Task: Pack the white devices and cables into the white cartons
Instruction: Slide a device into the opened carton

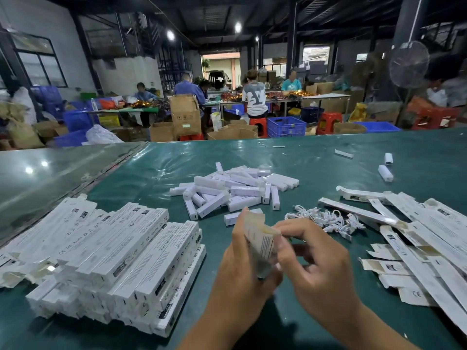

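Note:
My left hand (242, 271) grips a long white carton (260, 238) held upright in front of me, its top end flaps open. My right hand (318, 258) pinches the carton's upper right edge with thumb and fingers. What is inside the carton is hidden. A heap of white stick-shaped devices (235, 190) lies on the green table (328, 157) just beyond my hands. A tangle of short white cables (326, 218) sits to the right of the heap. Flat, unfilled white cartons (427, 238) are scattered at the right.
A stack of closed white cartons (121, 256) fills the near left of the table. Three stray white devices (385, 173) lie at the far right. Beyond the table several people work at benches among cardboard boxes (185, 117), blue crates (285, 126) and red stools.

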### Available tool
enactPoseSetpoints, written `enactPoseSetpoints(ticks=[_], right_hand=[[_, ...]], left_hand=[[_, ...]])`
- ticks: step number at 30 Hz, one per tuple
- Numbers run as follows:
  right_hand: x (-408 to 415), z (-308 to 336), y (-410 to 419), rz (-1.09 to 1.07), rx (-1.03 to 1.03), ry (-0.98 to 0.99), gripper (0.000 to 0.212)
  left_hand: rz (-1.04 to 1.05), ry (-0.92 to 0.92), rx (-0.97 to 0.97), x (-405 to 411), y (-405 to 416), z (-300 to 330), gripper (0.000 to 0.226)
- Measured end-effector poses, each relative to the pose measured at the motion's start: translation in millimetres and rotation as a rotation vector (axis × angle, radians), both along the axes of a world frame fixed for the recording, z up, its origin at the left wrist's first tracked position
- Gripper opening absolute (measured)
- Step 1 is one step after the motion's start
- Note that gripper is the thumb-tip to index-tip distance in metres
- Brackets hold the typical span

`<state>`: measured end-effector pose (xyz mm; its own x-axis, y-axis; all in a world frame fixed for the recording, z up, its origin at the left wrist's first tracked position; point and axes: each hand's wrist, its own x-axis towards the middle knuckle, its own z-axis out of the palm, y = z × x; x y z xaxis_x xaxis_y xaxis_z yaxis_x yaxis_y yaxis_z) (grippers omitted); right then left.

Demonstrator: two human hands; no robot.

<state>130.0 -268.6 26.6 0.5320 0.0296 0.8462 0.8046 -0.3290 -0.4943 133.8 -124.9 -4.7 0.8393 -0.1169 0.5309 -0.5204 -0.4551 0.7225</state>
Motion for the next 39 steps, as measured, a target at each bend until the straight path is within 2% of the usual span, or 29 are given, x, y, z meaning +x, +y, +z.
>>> enactPoseSetpoints(ticks=[4, 9, 12, 16, 19, 27, 35, 39], right_hand=[[6.0, 0.7, -3.8, 0.054, 0.089, 0.113, 0.012], [9.1, 0.7, -5.2, 0.071, 0.024, 0.067, 0.021], [11.1, 4.1, -9.3, 0.067, 0.033, 0.068, 0.020], [14.1, 8.0, -14.2, 0.071, 0.007, 0.023, 0.024], [14.3, 7.1, -16.0, 0.045, -0.044, -0.030, 0.021], [8.2, 2.8, -11.4, -0.177, -0.139, -0.125, 0.024], [9.0, 5.8, -10.9, -0.083, -0.133, -0.007, 0.030], [9.2, 6.9, -10.2, -0.054, -0.043, 0.063, 0.021]], left_hand=[[0.042, -0.017, 0.002, -2.3, 1.2, 3.4, 0.078], [-0.095, 0.003, -0.074, -4.6, 3.1, 9.1, 0.066], [-0.104, -0.006, -0.112, -5.5, 7.6, 12.3, 0.062], [-0.130, 0.005, -0.184, -3.4, 9.1, 13.7, 0.035], [-0.135, 0.016, -0.191, -0.5, 10.2, 15.0, 0.032], [0.032, -0.144, 0.040, 3.8, 12.1, 13.2, 0.026], [0.100, -0.232, 0.192, -1.3, 14.4, 17.4, 0.022], [0.086, -0.247, 0.195, -1.5, 15.2, 17.1, 0.026]])
